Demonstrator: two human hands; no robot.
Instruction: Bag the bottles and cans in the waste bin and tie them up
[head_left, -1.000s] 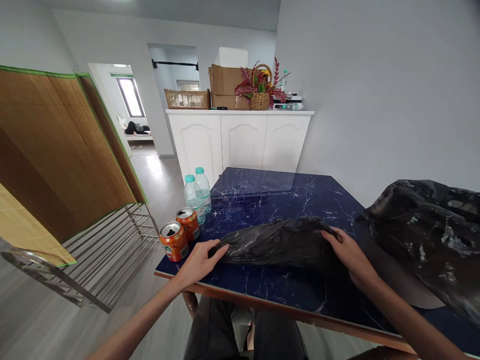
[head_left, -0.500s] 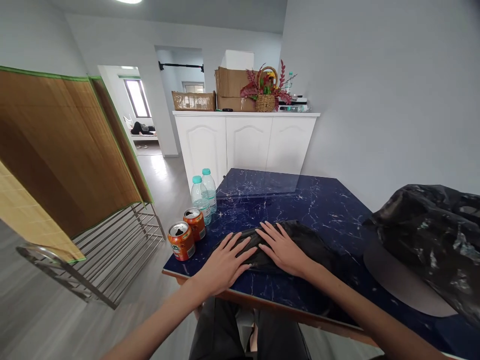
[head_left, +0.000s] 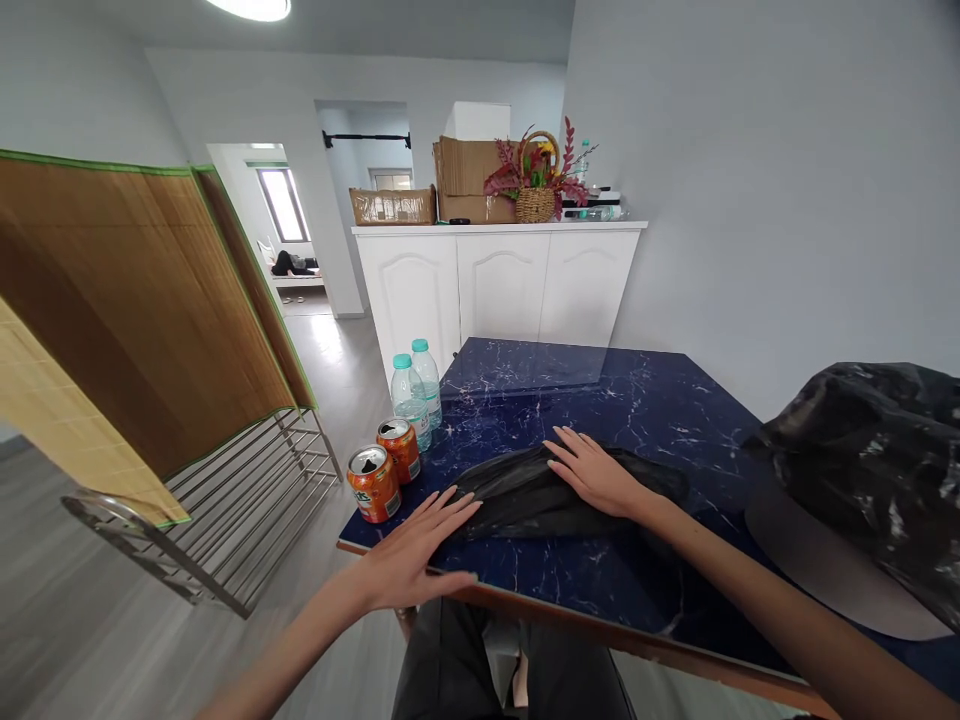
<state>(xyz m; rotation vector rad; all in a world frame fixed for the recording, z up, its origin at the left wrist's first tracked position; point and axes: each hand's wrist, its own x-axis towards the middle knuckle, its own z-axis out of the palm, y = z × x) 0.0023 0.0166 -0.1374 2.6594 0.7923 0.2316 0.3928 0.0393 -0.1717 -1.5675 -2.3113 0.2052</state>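
A black plastic bag (head_left: 517, 495) lies flattened and wrinkled on the dark blue marbled table (head_left: 570, 400). My right hand (head_left: 596, 475) rests palm down on the bag, its fingers stretched out. Near the table's front edge, my left hand (head_left: 416, 550) is spread with the thumb apart, its fingertips at the bag's left end. Just beyond that hand stand two orange drink cans (head_left: 373, 485), both with opened tops. Two clear bottles (head_left: 410, 400) with turquoise caps stand behind the cans.
At the right, a black plastic bag (head_left: 870, 460) covers a grey rounded object (head_left: 817, 580). A metal rack (head_left: 225, 525) with bamboo mats (head_left: 150, 320) stands left of the table. Beyond is a white cabinet (head_left: 499, 285) bearing cardboard boxes (head_left: 394, 206) and a flower basket (head_left: 535, 205). Someone's legs (head_left: 292, 263) show through a doorway.
My hands have moved apart: the left slid left and toward the table edge, the right shifted right along the bag. More of the bag now shows between them. The view has shifted slightly.
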